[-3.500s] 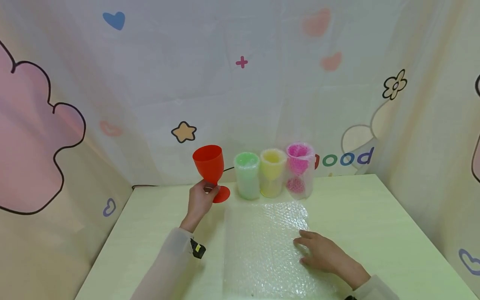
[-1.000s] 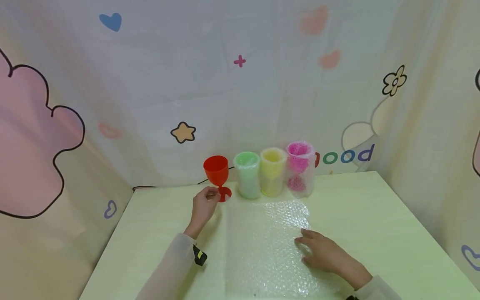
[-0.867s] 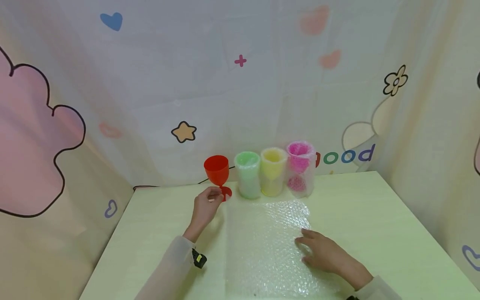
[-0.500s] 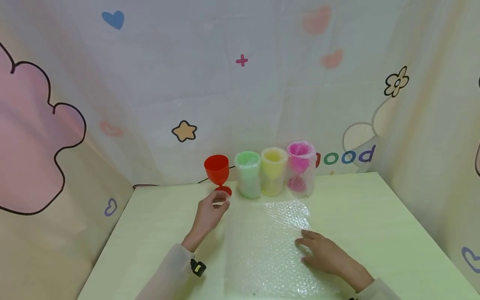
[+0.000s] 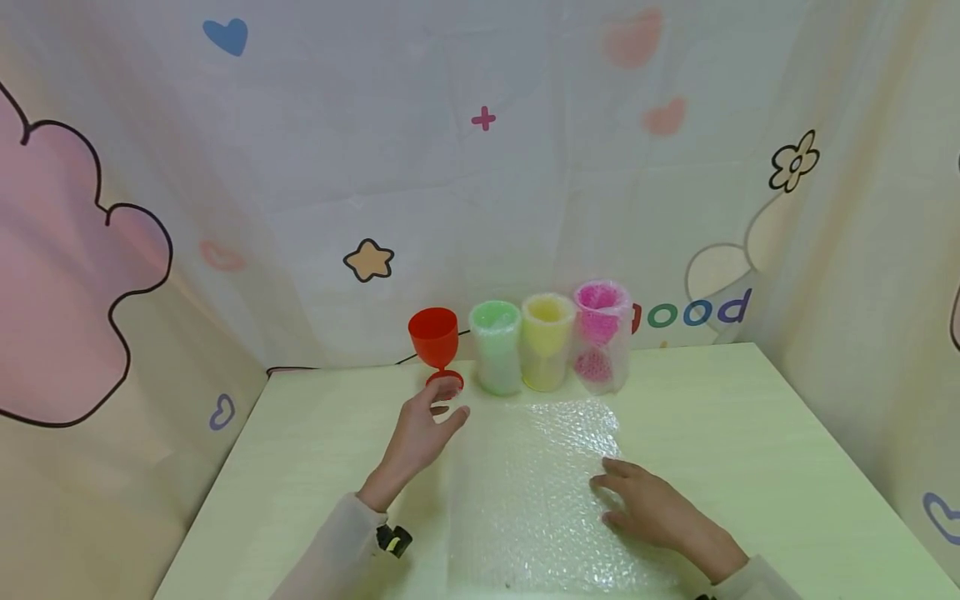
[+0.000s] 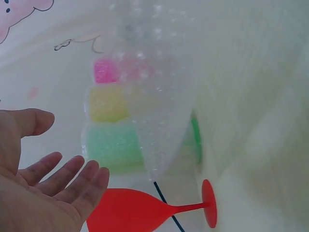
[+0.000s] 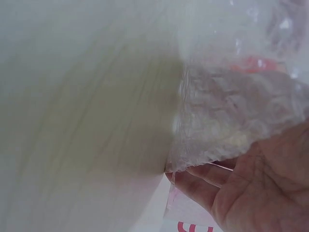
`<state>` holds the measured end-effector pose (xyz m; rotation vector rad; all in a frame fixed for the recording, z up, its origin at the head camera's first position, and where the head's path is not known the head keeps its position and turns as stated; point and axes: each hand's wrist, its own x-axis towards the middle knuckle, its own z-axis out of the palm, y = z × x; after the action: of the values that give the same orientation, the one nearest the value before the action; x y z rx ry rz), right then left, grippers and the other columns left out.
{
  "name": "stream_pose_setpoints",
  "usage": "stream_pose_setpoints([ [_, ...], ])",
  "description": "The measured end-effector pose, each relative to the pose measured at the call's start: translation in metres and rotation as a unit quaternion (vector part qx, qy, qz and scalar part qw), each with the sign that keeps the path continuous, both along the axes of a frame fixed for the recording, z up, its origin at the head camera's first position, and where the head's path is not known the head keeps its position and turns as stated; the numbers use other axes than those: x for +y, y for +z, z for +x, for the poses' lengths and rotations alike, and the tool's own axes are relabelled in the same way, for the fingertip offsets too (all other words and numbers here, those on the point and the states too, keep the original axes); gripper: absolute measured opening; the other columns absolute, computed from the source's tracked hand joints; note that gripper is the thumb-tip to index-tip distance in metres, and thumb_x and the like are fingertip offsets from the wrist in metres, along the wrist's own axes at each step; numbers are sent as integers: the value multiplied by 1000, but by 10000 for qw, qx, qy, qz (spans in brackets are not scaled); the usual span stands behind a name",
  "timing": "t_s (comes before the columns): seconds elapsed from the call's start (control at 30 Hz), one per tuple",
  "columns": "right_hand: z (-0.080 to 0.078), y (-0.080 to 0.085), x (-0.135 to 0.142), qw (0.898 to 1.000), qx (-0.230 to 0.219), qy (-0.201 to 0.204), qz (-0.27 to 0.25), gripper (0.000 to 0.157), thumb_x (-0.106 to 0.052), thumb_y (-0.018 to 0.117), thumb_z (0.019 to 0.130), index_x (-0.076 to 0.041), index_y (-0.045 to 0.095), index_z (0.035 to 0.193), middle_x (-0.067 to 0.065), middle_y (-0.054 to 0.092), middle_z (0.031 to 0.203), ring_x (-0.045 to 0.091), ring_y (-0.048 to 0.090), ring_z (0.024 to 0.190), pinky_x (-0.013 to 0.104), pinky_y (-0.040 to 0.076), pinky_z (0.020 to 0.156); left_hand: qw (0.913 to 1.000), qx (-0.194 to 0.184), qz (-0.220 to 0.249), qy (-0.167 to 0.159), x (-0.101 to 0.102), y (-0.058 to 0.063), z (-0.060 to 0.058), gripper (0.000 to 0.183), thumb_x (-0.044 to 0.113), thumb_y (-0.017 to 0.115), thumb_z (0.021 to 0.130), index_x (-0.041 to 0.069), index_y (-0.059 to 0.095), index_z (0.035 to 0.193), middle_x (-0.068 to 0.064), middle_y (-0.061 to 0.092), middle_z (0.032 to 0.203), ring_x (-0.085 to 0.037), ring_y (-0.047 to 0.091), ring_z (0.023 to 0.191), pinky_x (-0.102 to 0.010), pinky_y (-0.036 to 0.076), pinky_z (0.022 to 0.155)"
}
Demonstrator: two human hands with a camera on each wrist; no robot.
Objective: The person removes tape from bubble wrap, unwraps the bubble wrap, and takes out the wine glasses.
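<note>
A red plastic goblet (image 5: 435,337) stands upright at the back of the table, left of the wrapped cups. My left hand (image 5: 417,432) is just in front of its base, with thumb and fingers spread and nothing between them; the left wrist view shows the goblet's bowl beyond the fingertips. A clear bubble wrap sheet (image 5: 525,500) lies flat in the middle. On its right side rests my right hand (image 5: 652,507), fingers loosely extended. In the right wrist view the fingertips touch the wrap's edge (image 7: 212,125), which partly covers the view.
Beside the goblet, in a row, stand a green cup (image 5: 497,350), a yellow cup (image 5: 547,350) and a pink goblet (image 5: 600,333), each rolled in bubble wrap. A printed curtain (image 5: 480,192) hangs close behind the table (image 5: 750,450) and along both sides.
My left hand first held the red goblet tilted, then stood it upright beside the green cup, released it and drew back toward me. My right hand has stayed on the bubble wrap.
</note>
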<state>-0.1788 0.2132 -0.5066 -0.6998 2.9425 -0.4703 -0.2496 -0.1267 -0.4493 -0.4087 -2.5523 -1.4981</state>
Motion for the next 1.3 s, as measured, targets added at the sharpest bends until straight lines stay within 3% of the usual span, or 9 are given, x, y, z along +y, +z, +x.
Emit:
stream_pose_setpoints([
  [0.27,1,1,-1,10000,44,13,-4,42,-30,69,81,-15,61,119,14,51,137,33,48,126,50,43,100,10000,-57,-31,44,7,13,-12,52,31,66,85,17,47,131,-1,57,128,-22,56,116,-44,48,97],
  [0.47,1,1,-2,10000,-52,-47,-57,42,-30,70,81,-15,61,119,13,50,137,33,48,126,50,43,100,9997,-248,15,22,14,17,-21,54,30,66,84,18,46,132,-2,55,131,-27,56,116,-46,47,97],
  [0.7,0,2,-2,9994,-286,-165,-75,42,-31,70,81,-18,61,120,12,49,139,33,47,127,51,42,101,9987,-439,-205,139,20,21,-33,59,34,65,84,21,40,136,0,48,139,-25,51,124,-42,51,92],
  [0.83,-1,2,-2,9995,-270,-161,-80,42,-31,71,80,-18,61,119,12,50,138,33,47,127,51,42,101,9986,-424,-295,123,22,20,-40,67,36,66,83,17,35,140,-3,44,143,-25,47,127,-42,52,91],
  [0.97,0,2,0,10000,-38,14,-73,41,-29,70,81,-15,62,118,15,51,136,35,49,124,51,43,99,9990,-361,-259,9,25,19,-49,73,35,67,84,15,30,143,-5,37,148,-26,41,133,-45,46,99],
  [1.17,1,2,1,9998,115,111,-75,39,-28,69,81,-15,62,117,15,52,135,35,50,123,51,44,98,9996,-232,-148,-7,30,17,-64,78,36,66,83,20,22,145,-3,28,153,-25,31,140,-45,37,108],
  [1.3,1,2,0,9999,91,97,-65,38,-29,69,82,-16,62,117,14,52,135,34,50,123,50,44,98,9995,-282,-125,88,32,16,-70,82,39,67,82,24,19,147,1,25,154,-28,33,139,-48,38,107],
])
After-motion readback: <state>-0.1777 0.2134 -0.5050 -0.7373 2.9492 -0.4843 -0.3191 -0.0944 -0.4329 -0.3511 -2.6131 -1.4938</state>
